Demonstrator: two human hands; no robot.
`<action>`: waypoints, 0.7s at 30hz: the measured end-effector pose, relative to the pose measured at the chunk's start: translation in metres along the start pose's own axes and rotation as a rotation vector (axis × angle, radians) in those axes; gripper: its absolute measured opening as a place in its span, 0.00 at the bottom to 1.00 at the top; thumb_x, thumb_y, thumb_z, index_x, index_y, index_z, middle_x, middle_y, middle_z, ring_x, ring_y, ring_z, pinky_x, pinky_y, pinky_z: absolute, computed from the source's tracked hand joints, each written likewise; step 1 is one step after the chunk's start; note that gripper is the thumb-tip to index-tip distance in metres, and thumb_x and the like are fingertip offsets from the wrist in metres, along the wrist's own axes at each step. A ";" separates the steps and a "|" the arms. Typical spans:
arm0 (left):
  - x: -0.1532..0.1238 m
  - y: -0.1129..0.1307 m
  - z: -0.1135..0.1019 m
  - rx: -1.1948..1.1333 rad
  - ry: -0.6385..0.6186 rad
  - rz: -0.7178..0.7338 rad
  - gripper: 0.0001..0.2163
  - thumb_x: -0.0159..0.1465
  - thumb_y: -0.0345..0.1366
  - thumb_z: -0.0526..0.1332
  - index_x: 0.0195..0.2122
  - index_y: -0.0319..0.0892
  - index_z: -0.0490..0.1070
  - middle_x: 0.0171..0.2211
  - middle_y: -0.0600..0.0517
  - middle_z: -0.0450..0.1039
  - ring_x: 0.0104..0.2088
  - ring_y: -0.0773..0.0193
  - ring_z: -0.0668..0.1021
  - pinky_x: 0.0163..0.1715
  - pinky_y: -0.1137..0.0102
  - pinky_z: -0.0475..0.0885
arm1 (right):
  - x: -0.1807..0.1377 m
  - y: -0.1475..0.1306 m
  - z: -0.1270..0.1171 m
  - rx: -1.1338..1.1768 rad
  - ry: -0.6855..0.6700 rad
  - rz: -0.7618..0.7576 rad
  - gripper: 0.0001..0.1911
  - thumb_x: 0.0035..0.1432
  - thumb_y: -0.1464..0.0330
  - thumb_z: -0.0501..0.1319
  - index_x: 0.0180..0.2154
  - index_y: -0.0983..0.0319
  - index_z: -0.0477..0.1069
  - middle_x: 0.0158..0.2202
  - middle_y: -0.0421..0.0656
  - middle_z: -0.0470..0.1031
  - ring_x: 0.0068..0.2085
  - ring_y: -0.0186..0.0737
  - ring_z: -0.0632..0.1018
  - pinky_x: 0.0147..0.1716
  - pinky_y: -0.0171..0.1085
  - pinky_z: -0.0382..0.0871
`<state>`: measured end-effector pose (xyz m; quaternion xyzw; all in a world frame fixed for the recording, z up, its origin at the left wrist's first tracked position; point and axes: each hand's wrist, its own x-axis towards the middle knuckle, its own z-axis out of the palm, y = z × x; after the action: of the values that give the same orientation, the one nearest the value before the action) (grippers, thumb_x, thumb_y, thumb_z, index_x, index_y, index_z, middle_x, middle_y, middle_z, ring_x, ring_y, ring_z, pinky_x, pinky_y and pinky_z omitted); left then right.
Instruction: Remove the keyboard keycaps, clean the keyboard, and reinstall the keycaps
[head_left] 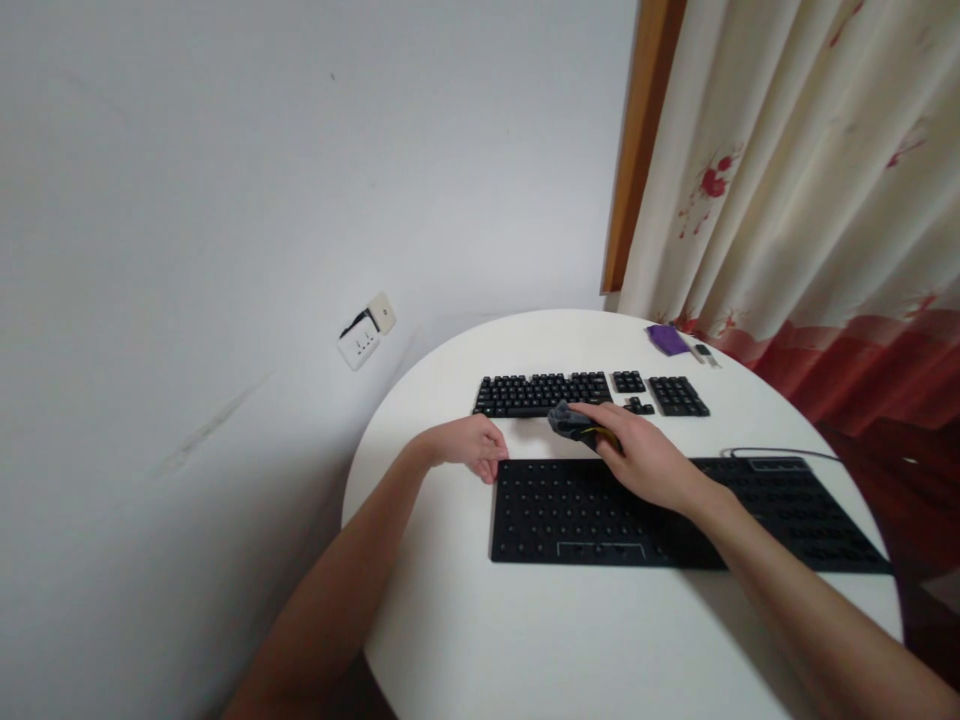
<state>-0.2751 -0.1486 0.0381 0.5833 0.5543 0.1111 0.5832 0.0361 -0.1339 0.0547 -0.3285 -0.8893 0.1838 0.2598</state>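
A black keyboard base (600,515) with bare switch posts lies on the round white table (525,640). Behind it, its black keycaps (540,393) are laid out in keyboard order, with smaller key groups (677,395) to their right. My right hand (637,450) is closed on a dark grey cloth (566,420) with a bit of yellow showing, held at the base's far edge, just in front of the keycaps. My left hand (472,445) rests on the table at the base's far left corner, fingers curled, touching the edge.
A purple object (667,339) and a small dark tool (705,353) lie at the table's far right. A cable (780,452) runs off the base's right end. A wall socket (366,335) is at left. A flowered curtain (810,200) hangs at right.
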 end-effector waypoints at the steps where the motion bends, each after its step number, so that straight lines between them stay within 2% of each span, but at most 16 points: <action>1: 0.001 -0.001 -0.001 -0.003 0.006 -0.001 0.18 0.54 0.49 0.71 0.32 0.37 0.77 0.28 0.46 0.81 0.28 0.61 0.82 0.35 0.68 0.78 | -0.001 -0.002 0.002 -0.025 -0.012 -0.003 0.30 0.61 0.76 0.51 0.63 0.55 0.62 0.52 0.47 0.74 0.49 0.46 0.77 0.49 0.47 0.72; 5: 0.003 -0.002 -0.002 -0.026 0.013 0.000 0.15 0.51 0.44 0.73 0.30 0.37 0.78 0.27 0.47 0.80 0.28 0.61 0.82 0.35 0.68 0.78 | -0.001 -0.019 0.016 -0.137 -0.051 -0.049 0.29 0.62 0.77 0.51 0.63 0.57 0.62 0.51 0.49 0.73 0.48 0.46 0.76 0.48 0.46 0.70; 12: 0.005 -0.001 -0.001 0.047 0.055 -0.024 0.06 0.51 0.36 0.69 0.27 0.38 0.79 0.24 0.51 0.78 0.26 0.65 0.80 0.31 0.73 0.76 | 0.003 -0.056 0.049 -0.395 -0.156 -0.240 0.28 0.62 0.76 0.54 0.62 0.56 0.64 0.50 0.50 0.72 0.48 0.50 0.72 0.47 0.47 0.66; 17: 0.004 -0.002 -0.001 -0.040 0.041 -0.017 0.11 0.49 0.40 0.73 0.26 0.37 0.78 0.25 0.49 0.79 0.28 0.62 0.81 0.36 0.68 0.78 | 0.006 -0.059 0.052 -0.557 -0.113 -0.059 0.21 0.64 0.75 0.54 0.56 0.59 0.70 0.45 0.52 0.73 0.44 0.53 0.72 0.42 0.47 0.64; 21: 0.003 -0.001 0.000 -0.056 0.032 -0.001 0.10 0.49 0.38 0.73 0.26 0.37 0.78 0.25 0.49 0.79 0.28 0.62 0.81 0.37 0.67 0.78 | 0.006 -0.056 0.050 -0.571 -0.063 0.025 0.26 0.63 0.76 0.53 0.61 0.60 0.65 0.47 0.53 0.72 0.45 0.53 0.72 0.42 0.47 0.64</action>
<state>-0.2744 -0.1470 0.0357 0.5645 0.5605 0.1357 0.5905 -0.0246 -0.1778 0.0445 -0.3935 -0.9085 -0.0605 0.1267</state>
